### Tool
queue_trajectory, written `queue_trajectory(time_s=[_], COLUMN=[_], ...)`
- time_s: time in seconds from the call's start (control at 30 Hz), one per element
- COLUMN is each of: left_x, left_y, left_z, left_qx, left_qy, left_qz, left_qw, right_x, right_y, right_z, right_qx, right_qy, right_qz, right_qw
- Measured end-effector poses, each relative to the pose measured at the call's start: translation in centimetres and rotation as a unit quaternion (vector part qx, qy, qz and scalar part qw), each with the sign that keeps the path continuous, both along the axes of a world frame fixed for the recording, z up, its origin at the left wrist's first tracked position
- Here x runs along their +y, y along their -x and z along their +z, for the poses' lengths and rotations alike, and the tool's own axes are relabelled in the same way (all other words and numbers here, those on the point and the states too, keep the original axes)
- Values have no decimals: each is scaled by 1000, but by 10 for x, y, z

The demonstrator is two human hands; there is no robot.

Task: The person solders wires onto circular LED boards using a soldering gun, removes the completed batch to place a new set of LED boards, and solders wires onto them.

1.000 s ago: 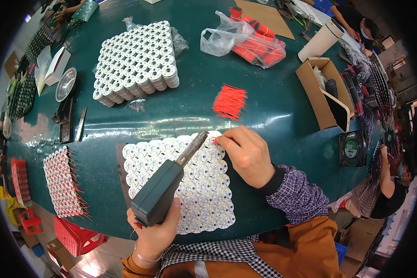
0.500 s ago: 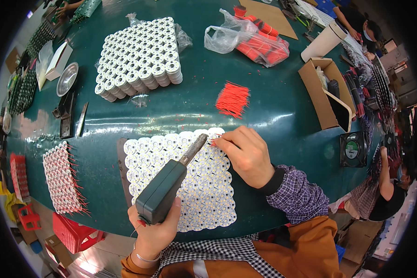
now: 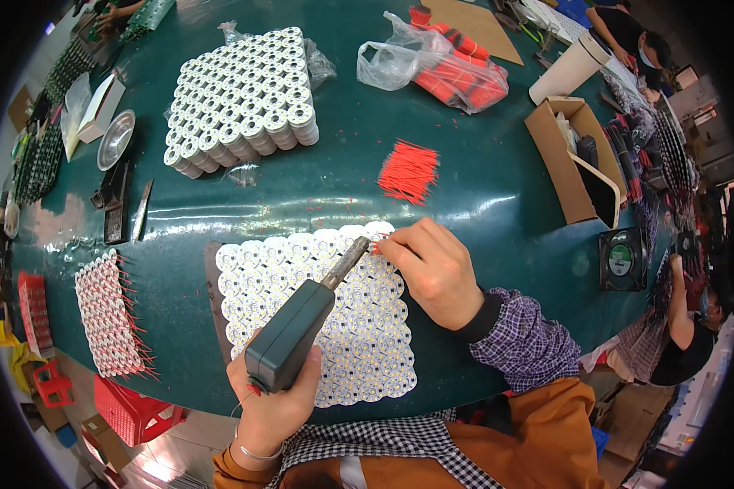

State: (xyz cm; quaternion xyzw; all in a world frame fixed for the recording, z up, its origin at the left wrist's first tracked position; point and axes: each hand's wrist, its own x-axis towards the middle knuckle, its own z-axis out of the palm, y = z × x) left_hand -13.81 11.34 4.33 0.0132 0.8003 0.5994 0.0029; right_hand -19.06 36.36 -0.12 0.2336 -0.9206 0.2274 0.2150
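Observation:
My left hand (image 3: 273,411) is wrapped round a dark green soldering gun (image 3: 289,330), whose metal tip slants up to the far right corner of a sheet of round white LED boards (image 3: 363,350). At that corner the fingertips of my right hand (image 3: 436,277) pinch a short red wire (image 3: 377,243) close to the tip. The fingers partly cover the wire, and whether the tip touches it I cannot tell. The sheet lies flat on a dark backing plate (image 3: 215,281) that shows along its left edge. Beyond the sheet rests a loose pile of cut red wires (image 3: 409,173).
A tall stack of round white board sheets (image 3: 240,98) stands at the back. On the left lies a sheet with red wires attached (image 3: 110,314). A cardboard box (image 3: 567,175), a small fan (image 3: 621,261) and bagged red wire bundles (image 3: 461,77) are on the right. People sit at the far right.
The soldering gun has shifted slightly to the right, bringing its tip nearer my right fingertips. My right hand keeps its pinch almost in place.

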Motion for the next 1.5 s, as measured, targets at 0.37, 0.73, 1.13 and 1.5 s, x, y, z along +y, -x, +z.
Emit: queue_trajectory(time_s=[0.37,0.73,1.13,1.5], left_x=[-8,-6,-8,-1], left_y=[-10,-15,-22,-13], left_z=[-5,-2,-11,4], left_qx=[80,50,71,19], left_qy=[126,48,94,48], left_qz=[8,49,-1,-41], left_qw=[989,996,993,998], right_x=[-1,3,4,2], right_y=[0,-16,-19,-20], right_z=[0,8,-1,2], right_qx=[9,34,23,14], right_qy=[-8,-17,8,-1], right_qz=[-9,-16,-20,-19], right_qw=[1000,999,1000,1000])
